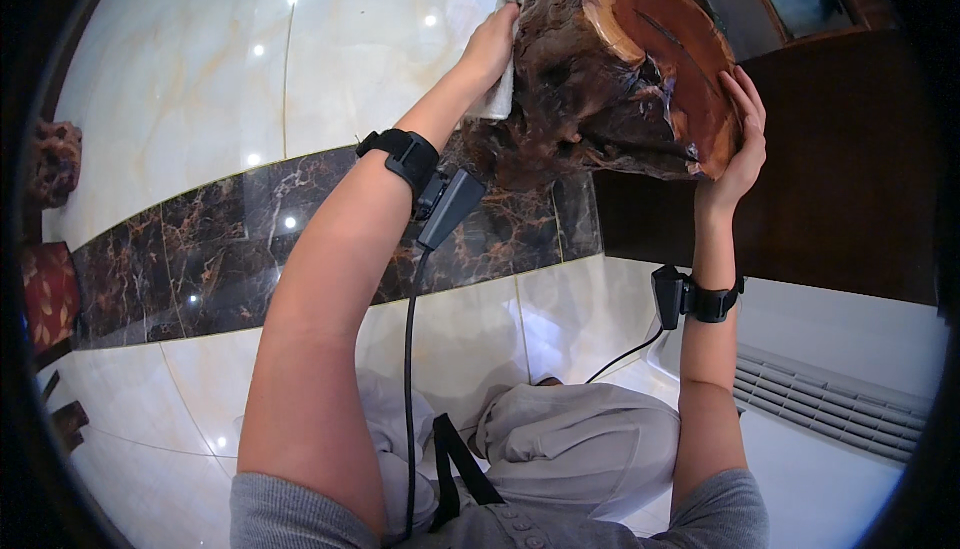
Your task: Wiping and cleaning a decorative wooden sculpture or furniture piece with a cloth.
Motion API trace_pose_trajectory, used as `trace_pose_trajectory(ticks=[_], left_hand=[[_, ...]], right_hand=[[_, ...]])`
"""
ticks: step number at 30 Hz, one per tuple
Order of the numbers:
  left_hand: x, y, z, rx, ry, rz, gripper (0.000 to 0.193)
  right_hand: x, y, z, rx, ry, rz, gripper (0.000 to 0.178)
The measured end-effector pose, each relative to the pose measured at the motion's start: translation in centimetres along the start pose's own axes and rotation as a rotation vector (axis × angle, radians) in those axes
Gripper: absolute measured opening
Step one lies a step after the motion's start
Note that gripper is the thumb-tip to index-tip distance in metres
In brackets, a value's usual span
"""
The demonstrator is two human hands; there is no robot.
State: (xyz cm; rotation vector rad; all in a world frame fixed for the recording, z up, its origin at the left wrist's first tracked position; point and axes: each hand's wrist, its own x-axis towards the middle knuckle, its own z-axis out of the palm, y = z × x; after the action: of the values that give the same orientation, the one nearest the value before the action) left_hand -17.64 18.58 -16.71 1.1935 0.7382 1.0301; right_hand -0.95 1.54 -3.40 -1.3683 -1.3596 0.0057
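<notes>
A large polished tree stump [590, 89] with a dark, knotted side and a smooth reddish cut face is at the top, tilted so that the cut face turns to the right. My left hand [490, 54] is closed on a white cloth [498, 97] and presses it against the stump's bark side. On the opposite side, my right hand [740, 144] grips the rim of the cut face, its fingers bent over the edge. The stump's far side and base are hidden.
A dark wooden cabinet [780, 179] with open shelves stands close on the right, beside a white unit with a slatted grille [830, 399]. A dark marble band [220, 239] crosses the pale glossy tiles [200, 79]. Carved wooden furniture [55, 164] and a red patterned cushion [48, 294] are at far left.
</notes>
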Motion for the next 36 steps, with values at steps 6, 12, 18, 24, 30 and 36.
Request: trace_pose_trajectory(ticks=[6,12,18,24,30,36], left_hand=[[-1.4,-2.9,-0.9,0.011,0.014,-0.267,0.057],[-5.0,-5.4,-1.0,-0.241,0.141,-0.508,0.056],[-4.6,-3.7,-0.7,-0.262,0.141,-0.553,0.059],[-3.8,-5.5,-1.1,-0.221,0.106,-0.378,0.057],[-4.2,-4.4,-1.4,-0.137,0.054,-0.338,0.057],[-5.2,-2.0,-0.8,-0.023,0.096,-0.413,0.059]], right_hand=[[0.0,0.3,-0.3,0.014,-0.003,0.007,0.046],[0.0,-0.2,-0.3,-0.018,-0.027,0.013,0.043],[0.1,-0.1,-0.6,-0.073,-0.040,0.027,0.045],[0.0,-0.4,-0.2,-0.053,-0.039,-0.001,0.043],[0.1,-0.1,-0.4,-0.022,-0.058,-0.016,0.045],[0.1,0.2,-0.6,-0.021,-0.079,0.032,0.047]])
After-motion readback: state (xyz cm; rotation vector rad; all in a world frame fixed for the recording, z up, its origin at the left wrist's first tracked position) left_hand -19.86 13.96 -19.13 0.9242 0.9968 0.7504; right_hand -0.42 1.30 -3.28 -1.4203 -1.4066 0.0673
